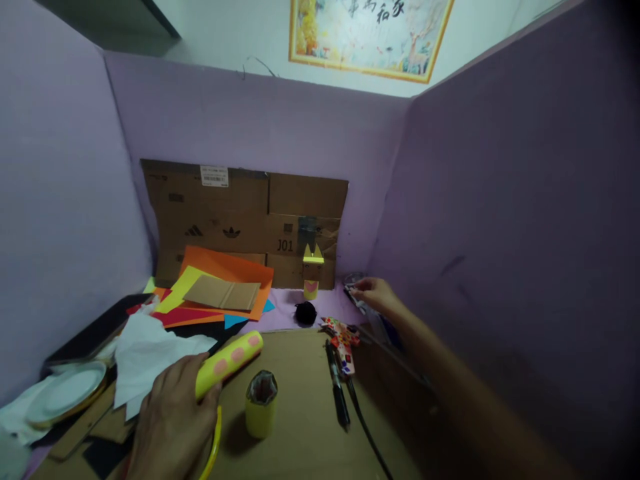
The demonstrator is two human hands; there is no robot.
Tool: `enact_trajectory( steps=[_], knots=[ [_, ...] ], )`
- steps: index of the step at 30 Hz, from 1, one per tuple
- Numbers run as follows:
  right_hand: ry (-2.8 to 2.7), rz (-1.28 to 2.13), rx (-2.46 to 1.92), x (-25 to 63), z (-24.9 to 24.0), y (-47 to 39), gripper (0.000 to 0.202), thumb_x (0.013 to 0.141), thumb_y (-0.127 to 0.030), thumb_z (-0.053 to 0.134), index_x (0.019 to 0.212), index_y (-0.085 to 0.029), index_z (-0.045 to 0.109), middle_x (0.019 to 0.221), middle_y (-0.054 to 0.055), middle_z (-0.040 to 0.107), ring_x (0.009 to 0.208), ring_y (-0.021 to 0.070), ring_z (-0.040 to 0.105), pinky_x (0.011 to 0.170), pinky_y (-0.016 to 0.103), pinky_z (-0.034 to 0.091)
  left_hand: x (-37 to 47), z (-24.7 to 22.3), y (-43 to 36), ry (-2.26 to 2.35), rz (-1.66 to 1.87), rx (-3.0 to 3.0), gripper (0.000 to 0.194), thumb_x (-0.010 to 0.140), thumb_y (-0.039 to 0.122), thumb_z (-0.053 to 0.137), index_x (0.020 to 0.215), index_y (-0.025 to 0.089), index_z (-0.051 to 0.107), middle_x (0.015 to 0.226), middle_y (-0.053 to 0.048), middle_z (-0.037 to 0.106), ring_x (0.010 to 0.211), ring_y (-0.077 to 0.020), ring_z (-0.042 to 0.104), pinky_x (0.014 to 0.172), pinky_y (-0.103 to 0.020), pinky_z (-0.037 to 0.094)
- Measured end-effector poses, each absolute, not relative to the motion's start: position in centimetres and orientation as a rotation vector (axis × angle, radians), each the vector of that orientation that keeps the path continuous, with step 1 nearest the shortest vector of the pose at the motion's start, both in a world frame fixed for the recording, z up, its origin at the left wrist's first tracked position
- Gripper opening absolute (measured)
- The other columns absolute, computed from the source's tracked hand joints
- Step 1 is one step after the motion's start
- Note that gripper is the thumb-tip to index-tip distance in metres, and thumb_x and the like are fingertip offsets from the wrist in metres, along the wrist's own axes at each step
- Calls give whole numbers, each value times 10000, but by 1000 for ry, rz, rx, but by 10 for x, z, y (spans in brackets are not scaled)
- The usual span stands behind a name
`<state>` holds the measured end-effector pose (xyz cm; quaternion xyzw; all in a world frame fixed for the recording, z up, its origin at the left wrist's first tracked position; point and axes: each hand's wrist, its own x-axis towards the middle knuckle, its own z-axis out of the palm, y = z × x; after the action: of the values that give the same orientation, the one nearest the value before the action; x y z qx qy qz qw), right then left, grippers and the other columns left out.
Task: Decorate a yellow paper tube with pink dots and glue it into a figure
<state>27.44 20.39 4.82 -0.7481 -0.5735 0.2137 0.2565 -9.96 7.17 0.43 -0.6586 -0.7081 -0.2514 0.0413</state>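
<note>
My left hand (pixel 175 413) is wrapped round a yellow tube (pixel 235 359) with pink spots, near the front left. A yellow strip or cord (pixel 215 447) curves below that hand. Just right of the tube, a short yellow cylinder (pixel 261 415) with an open top stands on the cardboard sheet (pixel 300 393). At the back right, my right hand (pixel 373 293) has its fingers pinched together by a small dark item and clear things; what it holds is too small to name. A patterned glue gun (pixel 344 343) and a black marker (pixel 338 387) lie between the hands.
A cardboard panel (pixel 240 227) leans on the back wall, with a yellow-eared figure (pixel 312 272) and black ball (pixel 305 313) before it. Coloured paper (pixel 260 267), white tissue (pixel 150 347) and a round white lid (pixel 67 390) lie left. Purple walls enclose three sides.
</note>
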Motion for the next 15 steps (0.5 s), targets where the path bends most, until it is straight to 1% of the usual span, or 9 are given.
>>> enact_trajectory(
  steps=[5,6,8,10,11,13,15],
  knots=[
    [-1573,762,-2145,267,22,141,287,898,-311,571,1133,-147,586,1135,62,615,939,228,630,776,399,537,-93,9,74,-2301,-532,-2031,413,812,272,449,1187,140,561,1153,-132,632,1090,-337,528,857,-443,415],
    [-1571,785,-2157,262,15,131,260,907,-313,558,1109,-153,592,1102,70,628,905,198,636,764,386,537,-92,9,75,-2303,-505,-2020,419,819,274,448,1200,135,554,1150,-137,631,1083,-342,532,847,-444,416],
    [-1567,810,-2162,248,5,119,278,849,-391,620,937,-131,661,960,66,674,846,210,644,721,344,531,-91,9,75,-2286,-494,-1997,429,835,281,437,1220,122,543,1149,-149,625,1069,-343,540,838,-441,417],
    [-1546,822,-2160,235,1,115,278,822,-407,648,877,-135,673,915,60,681,842,215,643,719,332,523,-91,10,75,-2290,-496,-1981,431,842,278,432,1225,113,541,1129,-160,628,1040,-344,556,817,-438,422],
    [-1525,831,-2157,230,1,116,259,836,-388,638,911,-143,668,949,59,676,863,214,641,734,338,523,-92,10,75,-2298,-505,-1986,412,839,269,437,1202,117,559,1098,-160,638,1027,-343,563,808,-432,425],
    [-1461,863,-2147,222,2,119,230,883,-326,591,1041,-164,630,1073,55,643,921,212,632,772,369,527,-95,11,74,-2296,-594,-2011,363,828,251,453,1143,139,594,1064,-148,648,1014,-333,573,807,-418,427],
    [-1369,897,-2103,218,2,122,251,903,-290,565,1127,-180,592,1167,62,604,968,220,620,796,391,529,-99,12,74,-2305,-806,-1991,334,810,246,475,1100,146,607,1061,-143,648,1007,-318,583,811,-401,433]
  ],
)
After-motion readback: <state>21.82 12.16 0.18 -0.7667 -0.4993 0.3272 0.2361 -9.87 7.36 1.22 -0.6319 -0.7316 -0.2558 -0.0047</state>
